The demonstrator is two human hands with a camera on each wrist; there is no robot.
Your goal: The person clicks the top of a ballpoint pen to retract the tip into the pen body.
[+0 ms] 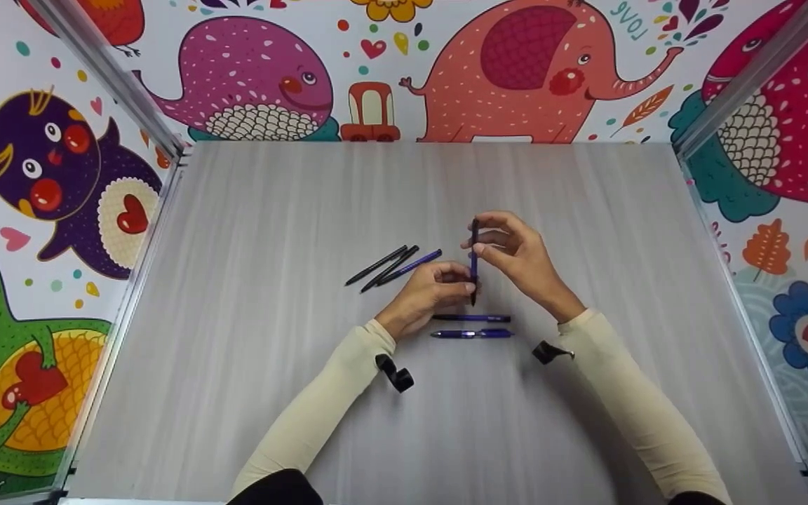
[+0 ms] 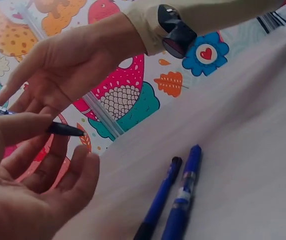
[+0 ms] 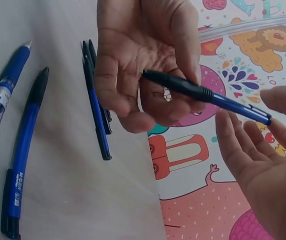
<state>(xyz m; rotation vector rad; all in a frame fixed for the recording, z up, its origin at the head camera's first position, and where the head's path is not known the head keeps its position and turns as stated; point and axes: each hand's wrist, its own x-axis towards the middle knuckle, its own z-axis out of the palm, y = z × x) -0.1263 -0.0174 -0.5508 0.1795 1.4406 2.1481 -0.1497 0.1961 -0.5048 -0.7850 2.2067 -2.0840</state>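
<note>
A blue pen (image 1: 474,263) with a black grip stands between my two hands, its dark tip toward me in the head view. My left hand (image 1: 439,284) pinches it near the tip end between thumb and fingers. Around the clip end, the thumb and curled fingers of my right hand (image 1: 516,249) hold it. The right wrist view shows the same pen (image 3: 202,93) slanting from the left palm to the right fingers. Just below the hands lie two blue pens, one slim with black ends (image 1: 477,318) and one with a clear middle (image 1: 474,334).
Left of my left hand, two black pens (image 1: 376,265) (image 1: 391,268) and a blue pen (image 1: 414,265) lie slanted close together on the grey table (image 1: 271,210). Printed cartoon panels (image 1: 257,70) in metal frames border the table. A black camera strap hangs at each wrist.
</note>
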